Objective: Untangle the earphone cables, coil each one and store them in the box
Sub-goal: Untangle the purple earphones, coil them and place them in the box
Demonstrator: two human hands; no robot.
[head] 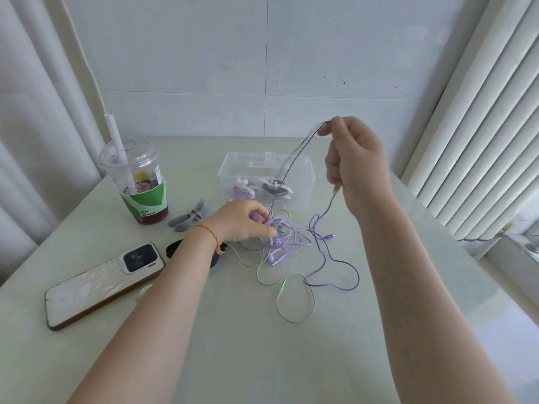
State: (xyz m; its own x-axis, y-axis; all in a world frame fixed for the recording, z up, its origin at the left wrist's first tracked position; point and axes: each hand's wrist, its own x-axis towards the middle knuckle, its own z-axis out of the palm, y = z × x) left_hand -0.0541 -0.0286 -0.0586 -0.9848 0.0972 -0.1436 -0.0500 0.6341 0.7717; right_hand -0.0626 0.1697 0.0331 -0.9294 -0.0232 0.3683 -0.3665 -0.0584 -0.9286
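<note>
A tangle of light purple earphone cables [284, 239] lies on the table in front of the clear plastic box [303, 170]. My left hand [242, 220] rests on the tangle and pinches strands of it. My right hand [354, 163] is raised above the table and pinches a dark purple cable [329, 258], which hangs in a loop from my fingers and trails across the table. A pale green cable [297, 301] curls nearer to me. Inside the box lie coiled earphones, purple and dark.
A plastic drink cup [140, 185] with a straw and green sleeve stands at the left. A phone [99, 284] lies face down at the front left. Grey ties [191, 218] and a dark object [175, 247] lie beside my left wrist. Blinds hang at the right.
</note>
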